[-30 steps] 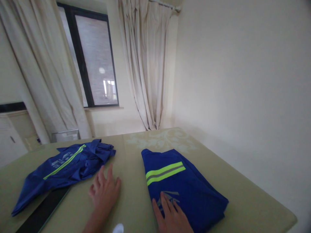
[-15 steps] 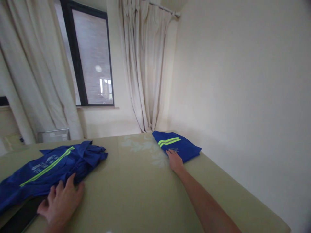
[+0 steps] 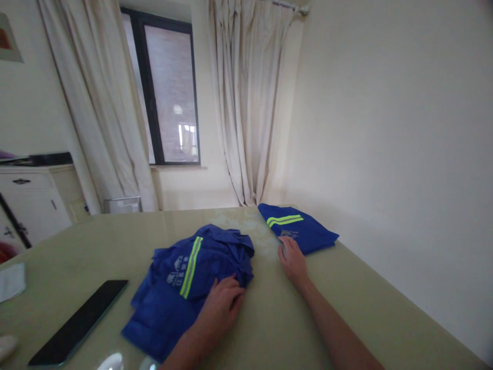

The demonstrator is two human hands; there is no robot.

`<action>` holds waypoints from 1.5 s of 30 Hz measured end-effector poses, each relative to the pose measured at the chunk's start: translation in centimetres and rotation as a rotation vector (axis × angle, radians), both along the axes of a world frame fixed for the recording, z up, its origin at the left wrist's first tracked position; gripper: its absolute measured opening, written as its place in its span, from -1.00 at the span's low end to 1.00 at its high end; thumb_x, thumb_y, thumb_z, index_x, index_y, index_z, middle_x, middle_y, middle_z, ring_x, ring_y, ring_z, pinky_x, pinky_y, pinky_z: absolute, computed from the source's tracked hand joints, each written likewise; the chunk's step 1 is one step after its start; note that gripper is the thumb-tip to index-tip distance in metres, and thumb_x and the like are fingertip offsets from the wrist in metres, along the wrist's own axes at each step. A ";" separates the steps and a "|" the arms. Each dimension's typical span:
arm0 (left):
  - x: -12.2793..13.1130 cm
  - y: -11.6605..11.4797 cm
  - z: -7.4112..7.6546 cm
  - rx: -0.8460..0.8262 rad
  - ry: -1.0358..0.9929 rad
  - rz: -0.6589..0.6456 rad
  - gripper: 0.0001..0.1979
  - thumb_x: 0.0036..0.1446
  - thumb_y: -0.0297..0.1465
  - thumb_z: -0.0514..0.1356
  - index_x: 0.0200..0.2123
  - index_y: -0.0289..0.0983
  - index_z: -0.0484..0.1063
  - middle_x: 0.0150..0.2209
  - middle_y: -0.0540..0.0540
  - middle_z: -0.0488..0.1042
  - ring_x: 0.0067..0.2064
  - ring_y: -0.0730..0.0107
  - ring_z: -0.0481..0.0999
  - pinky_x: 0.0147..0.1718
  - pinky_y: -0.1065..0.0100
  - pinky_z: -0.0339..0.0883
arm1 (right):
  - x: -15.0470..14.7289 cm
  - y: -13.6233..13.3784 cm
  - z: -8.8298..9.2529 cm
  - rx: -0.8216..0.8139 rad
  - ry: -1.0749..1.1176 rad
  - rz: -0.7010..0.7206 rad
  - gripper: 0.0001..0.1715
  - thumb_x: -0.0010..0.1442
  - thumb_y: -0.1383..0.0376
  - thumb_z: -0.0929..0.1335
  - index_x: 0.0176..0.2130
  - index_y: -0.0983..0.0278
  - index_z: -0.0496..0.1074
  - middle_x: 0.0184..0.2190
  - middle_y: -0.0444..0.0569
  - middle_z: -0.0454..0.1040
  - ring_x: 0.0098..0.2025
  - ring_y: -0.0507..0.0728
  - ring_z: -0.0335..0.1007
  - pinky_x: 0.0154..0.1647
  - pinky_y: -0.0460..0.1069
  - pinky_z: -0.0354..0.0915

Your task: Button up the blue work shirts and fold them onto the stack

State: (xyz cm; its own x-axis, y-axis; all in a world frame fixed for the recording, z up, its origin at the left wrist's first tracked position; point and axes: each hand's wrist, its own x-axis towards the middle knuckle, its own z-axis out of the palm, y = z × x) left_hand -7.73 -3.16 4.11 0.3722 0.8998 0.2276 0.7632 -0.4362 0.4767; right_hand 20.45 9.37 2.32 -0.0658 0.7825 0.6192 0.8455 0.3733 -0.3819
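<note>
A crumpled blue work jacket [image 3: 159, 311] with a yellow-green reflective stripe and pale lettering lies across the middle of the table. My left hand [image 3: 223, 303] is on its right-hand edge, fingers curled down onto the fabric. Farther back on the right is a folded blue work garment [image 3: 314, 234] with a matching stripe. The fingertips of my right hand [image 3: 295, 262] rest against its near left side, fingers extended and not wrapped round the cloth.
The pale green tabletop [image 3: 269, 329] runs along the wall on the right. A black flat slab [image 3: 79, 324] lies left of the jacket, and white paper [image 3: 12, 281] is at the left edge. Small shiny white objects [image 3: 111, 361] sit at the near edge. Curtains [image 3: 250, 103] hang behind.
The crumpled jacket has moved right with my left hand, from the table's left side to its middle, uncovering the black slab. My right hand stays at the folded garment. The view has turned left.
</note>
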 end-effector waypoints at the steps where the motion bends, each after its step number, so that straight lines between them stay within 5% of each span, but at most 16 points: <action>1: 1.4 -1.2 0.4 -0.007 -0.043 -0.162 -0.67 0.29 -0.43 0.14 0.05 -0.10 0.57 0.09 -0.14 0.58 0.28 0.11 0.41 0.34 -0.09 0.11 | -0.1 -0.5 -0.2 -0.001 0.061 0.058 -0.54 0.39 0.18 0.18 0.16 0.26 0.41 0.09 0.13 0.47 0.17 0.25 0.34 0.26 0.13 0.23; 3: 3.1 -2.9 1.0 0.003 -0.143 -0.392 -0.60 0.30 -0.37 0.17 0.19 -0.07 0.45 0.18 -0.14 0.51 0.24 0.20 0.45 0.24 0.19 0.31 | -0.1 -1.1 -0.7 -0.029 0.208 0.156 -0.47 0.40 0.06 0.17 0.16 0.25 0.41 0.10 0.14 0.48 0.17 0.25 0.37 0.25 0.14 0.26; 5: 2.9 -3.0 1.3 0.049 -0.230 -0.383 -0.57 0.35 -0.34 0.11 0.26 -0.07 0.36 0.22 -0.14 0.47 0.18 0.27 0.50 0.14 0.32 0.40 | 0.1 -1.5 -1.1 -0.098 0.366 0.171 -0.41 0.38 -0.04 0.16 0.13 0.24 0.44 0.11 0.14 0.50 0.16 0.27 0.40 0.24 0.17 0.28; 8: -0.3 -0.6 0.5 0.179 -0.215 0.029 -0.58 0.40 -0.33 -0.01 0.25 -0.16 0.36 0.17 -0.19 0.50 0.17 0.19 0.49 0.18 0.16 0.35 | 0.5 -1.7 -1.0 -0.251 0.504 0.131 -0.33 0.28 -0.15 0.22 0.08 0.22 0.49 0.05 0.13 0.55 0.08 0.31 0.47 0.16 0.20 0.34; 11: -4.9 2.3 -1.1 0.256 0.008 0.500 -0.45 0.34 -0.26 0.02 0.32 -0.36 0.23 0.23 -0.36 0.41 0.24 -0.13 0.38 0.20 -0.12 0.24 | 0.3 -2.0 -0.1 -0.361 0.506 0.151 -0.30 0.22 -0.19 0.26 0.03 0.23 0.55 -0.10 0.11 0.62 -0.09 0.31 0.53 0.01 0.18 0.39; 14: -8.4 3.8 -2.0 0.090 0.149 0.645 -0.30 0.28 -0.21 0.09 0.39 -0.40 0.08 0.15 -0.38 0.48 0.19 -0.24 0.40 0.10 -0.18 0.27 | -0.2 -2.6 0.9 -0.424 0.470 0.223 -0.29 0.24 -0.20 0.24 -0.11 0.28 0.61 -0.25 0.07 0.63 -0.18 0.28 0.51 -0.10 0.12 0.38; 17: -9.9 4.1 -1.9 -0.029 0.159 0.562 -0.46 0.23 -0.35 0.09 0.28 -0.22 0.30 0.02 -0.23 0.57 0.12 -0.13 0.45 0.04 -0.09 0.30 | -0.7 -3.5 1.6 -0.537 0.438 0.300 -0.22 0.26 -0.27 0.20 -0.35 0.30 0.61 -0.42 0.00 0.57 -0.31 0.21 0.47 -0.28 0.03 0.34; 19: -10.3 4.2 -1.5 0.013 0.130 0.507 -0.62 0.23 -0.41 0.04 0.06 -0.15 0.48 -0.05 -0.17 0.57 0.07 -0.03 0.49 0.01 0.00 0.32 | -0.9 -4.3 2.2 -0.692 0.461 0.333 -0.15 0.25 -0.32 0.17 -0.41 0.30 0.57 -0.60 -0.08 0.44 -0.53 0.11 0.35 -0.50 -0.03 0.23; 22: -10.7 4.3 -1.1 0.101 0.040 0.465 -0.71 0.24 -0.42 -0.01 -0.15 -0.18 0.51 -0.12 -0.15 0.54 -0.04 0.13 0.54 0.01 0.15 0.35 | -1.3 -5.9 3.2 -0.967 0.438 0.528 -0.23 0.19 -0.33 0.28 -0.50 0.27 0.48 -0.73 -0.20 0.25 -0.70 0.00 0.14 -0.68 -0.08 0.02; 26: -10.8 4.2 -1.9 0.180 0.078 0.572 -0.66 0.24 -0.36 0.04 0.02 -0.27 0.45 0.05 -0.25 0.49 0.09 0.06 0.48 0.13 0.10 0.30 | -3.1 -7.5 4.1 -1.195 0.333 0.791 -0.38 0.13 -0.22 0.41 -0.52 0.26 0.41 -0.69 -0.21 0.36 -0.72 -0.03 0.14 -0.72 -0.12 0.03; 30: -10.6 4.5 -3.0 0.122 0.143 0.684 -0.46 0.18 -0.41 0.11 0.24 -0.33 0.31 0.23 -0.36 0.40 0.28 -0.13 0.32 0.23 -0.17 0.11 | -5.4 -7.5 3.4 -0.975 0.473 0.683 -0.38 0.26 -0.18 0.31 -0.40 0.29 0.51 -0.62 -0.15 0.41 -0.66 0.00 0.22 -0.66 -0.11 0.10; 34: -9.7 4.7 -2.0 -0.027 -0.230 0.461 -0.57 0.12 -0.43 0.11 0.07 -0.22 0.48 0.09 -0.22 0.57 0.17 -0.01 0.48 0.24 -0.06 0.18 | -6.4 -6.8 2.2 -0.667 0.565 0.583 -0.65 0.14 0.05 0.45 -0.21 0.26 0.56 -0.37 -0.06 0.56 -0.39 0.10 0.43 -0.42 -0.06 0.31; 38: -7.4 3.1 0.4 -0.280 -0.840 0.138 -0.55 0.04 -0.32 0.28 0.05 -0.18 0.50 0.04 -0.12 0.61 0.08 0.05 0.57 0.16 0.12 0.36 | -6.4 -6.8 1.3 -0.695 0.681 0.673 -0.26 0.08 0.13 0.50 0.21 0.13 0.34 -0.24 -0.08 0.59 -0.30 0.14 0.48 -0.22 0.03 0.41; 41: -5.7 1.6 1.5 -0.516 -1.172 0.134 -0.44 0.05 -0.24 0.33 0.15 -0.15 0.45 0.06 -0.12 0.61 0.08 0.02 0.59 0.11 0.08 0.44 | -6.6 -7.3 1.1 -0.745 0.803 0.689 -0.09 0.18 0.04 0.46 0.37 0.05 0.08 -0.19 -0.08 0.58 -0.36 0.11 0.48 -0.23 0.07 0.43; 45: -4.7 1.1 2.0 -0.618 -1.332 0.244 -0.44 0.09 -0.12 0.31 0.14 -0.18 0.48 -0.01 -0.17 0.65 0.07 -0.09 0.60 0.09 -0.05 0.47 | -6.7 -8.0 2.0 -0.719 0.890 0.736 -0.02 0.24 -0.03 0.42 0.43 0.00 -0.10 -0.04 -0.02 0.55 -0.31 0.13 0.51 -0.19 0.10 0.44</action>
State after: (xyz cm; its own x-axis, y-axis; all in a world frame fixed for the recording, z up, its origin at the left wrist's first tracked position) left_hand -12.42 -2.04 6.09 0.0323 0.9865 -0.1607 -0.3488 0.1618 0.9231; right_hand 13.73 1.33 4.37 -0.4002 0.9051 0.1440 -0.0942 0.1157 -0.9888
